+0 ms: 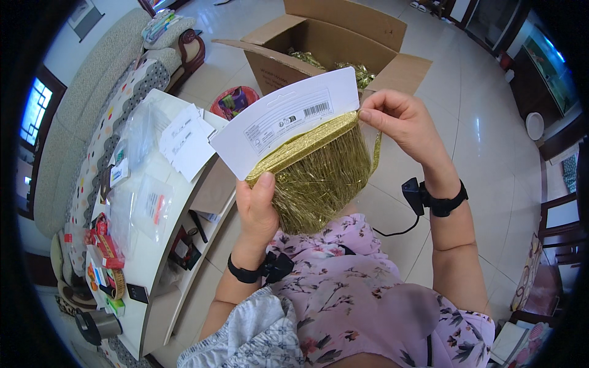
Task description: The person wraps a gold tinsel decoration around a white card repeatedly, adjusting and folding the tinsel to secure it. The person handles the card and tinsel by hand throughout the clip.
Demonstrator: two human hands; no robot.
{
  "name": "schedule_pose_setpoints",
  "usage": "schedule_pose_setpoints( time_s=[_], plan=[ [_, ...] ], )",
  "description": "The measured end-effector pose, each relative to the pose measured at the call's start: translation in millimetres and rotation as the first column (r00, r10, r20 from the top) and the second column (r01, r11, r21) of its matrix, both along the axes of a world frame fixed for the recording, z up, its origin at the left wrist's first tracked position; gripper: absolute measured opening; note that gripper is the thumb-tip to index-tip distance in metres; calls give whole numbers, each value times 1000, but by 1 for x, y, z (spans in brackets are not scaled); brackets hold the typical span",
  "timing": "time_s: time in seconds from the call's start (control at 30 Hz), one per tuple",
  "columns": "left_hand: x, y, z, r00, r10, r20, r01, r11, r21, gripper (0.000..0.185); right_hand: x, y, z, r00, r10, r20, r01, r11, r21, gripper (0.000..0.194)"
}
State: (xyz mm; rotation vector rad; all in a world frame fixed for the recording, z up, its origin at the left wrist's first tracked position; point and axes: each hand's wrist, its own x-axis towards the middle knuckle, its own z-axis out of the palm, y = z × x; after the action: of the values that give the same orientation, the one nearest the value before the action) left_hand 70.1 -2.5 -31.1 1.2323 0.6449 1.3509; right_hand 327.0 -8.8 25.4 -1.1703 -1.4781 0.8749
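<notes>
A curved white card (285, 122) with print and a barcode is held up before me, and a bundle of gold tinsel fringe (322, 184) hangs from its lower edge by a glittery gold band (306, 146). My left hand (258, 207) grips the lower left end of card and band, thumb on top. At the upper right end, my right hand (395, 122) pinches the corner where card and band meet. A loose strip of the gold band (377, 152) dangles below the right hand. Both wrists wear black straps with small devices.
An open cardboard box (345, 32) with more gold tinsel (356, 73) stands ahead, beside a red basket (234, 102). On the left, a white table (184, 202) bears white cards (186, 140), clear plastic bags (152, 207), a phone (137, 293) and a metal kettle (99, 325). A patterned sofa stands beyond.
</notes>
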Motion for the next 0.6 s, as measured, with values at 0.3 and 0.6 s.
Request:
schedule_pose_setpoints(
  time_s=[0.3, 0.6],
  plan=[
    [-20, 8, 7, 976, -206, 68, 211, 974, -83, 67, 7, 1, -7, 942, 244, -229, -265, 962, -62, 13],
    [-26, 19, -5, 932, -292, 214, 312, 947, -71, 64, -11, -7, -25, 729, 368, -577, -465, 885, -24, 12]
  ],
)
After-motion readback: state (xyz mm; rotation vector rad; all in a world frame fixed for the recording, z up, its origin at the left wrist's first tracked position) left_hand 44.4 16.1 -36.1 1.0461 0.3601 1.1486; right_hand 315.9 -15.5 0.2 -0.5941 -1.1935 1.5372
